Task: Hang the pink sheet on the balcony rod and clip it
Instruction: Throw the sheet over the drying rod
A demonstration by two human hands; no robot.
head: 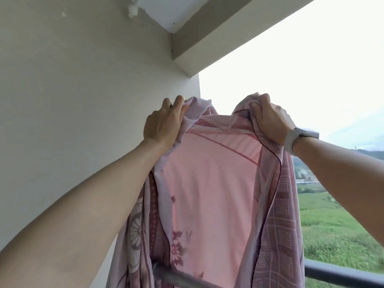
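Note:
I hold the pink sheet (pixel 209 183) up high in front of me, spread between both hands. Its middle is plain pink; the sides show a maroon flower and grid pattern. My left hand (pixel 164 125) grips the sheet's top left edge, fingers curled over the cloth. My right hand (pixel 268 119), with a white watch on the wrist, grips the bunched top right edge. The sheet hangs down past a grey metal rod (pixel 182 277) low in the view, which shows through the cloth. No clip is in view.
A white wall (pixel 72 100) stands close on the left, meeting a ceiling beam (pixel 239 32) above. A dark balcony rail (pixel 342 273) runs at the lower right. Beyond it lie open sky and green fields far below.

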